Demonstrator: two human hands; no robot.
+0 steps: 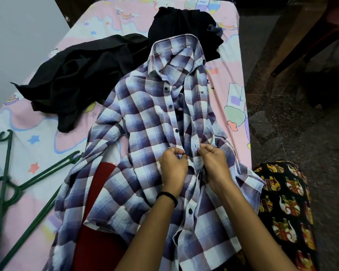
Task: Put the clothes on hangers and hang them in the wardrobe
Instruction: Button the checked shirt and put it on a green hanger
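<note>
A blue, maroon and white checked shirt (145, 118) lies face up along the bed, collar pointing away from me. My left hand (173, 165) pinches the button edge of its front placket at mid-height. My right hand (213, 161) pinches the buttonhole edge right beside it. The plackets above them gape slightly. Several green plastic hangers (6, 182) lie at the bed's left edge, one reaching under the shirt's sleeve. Two black garments lie further away: one (82, 75) at the left, one (184, 26) beyond the collar.
The bed has a pink cartoon-print sheet (37, 137). A dark red cloth (98, 241) lies under the shirt's lower left. A black patterned fabric (286, 208) is at my right. Dark stone floor (292, 114) and wooden furniture (301, 36) lie to the right.
</note>
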